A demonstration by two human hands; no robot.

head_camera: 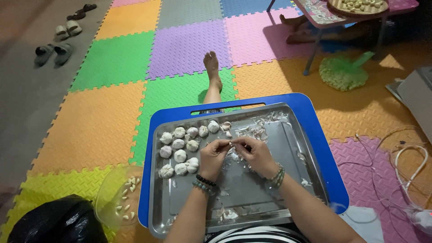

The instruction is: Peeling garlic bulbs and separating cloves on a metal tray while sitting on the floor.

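Both my hands meet over a steel tray (292,148), pinching one small garlic clove (231,144) between their fingertips. My left hand (213,155) wears dark bead bracelets and my right hand (258,155) wears green ones. Several whole garlic bulbs (180,155) lie in the tray's left half, just left of my left hand. Papery garlic skins (258,128) are scattered behind and under my hands. The tray rests on a blue lap table (315,117).
A clear bowl (119,193) with several peeled cloves sits left of the table, beside a black bag (58,222). My foot (212,67) stretches over coloured foam mats. A small table (324,18), another person's feet (294,27), a green fan (344,72) and cables (405,157) lie right.
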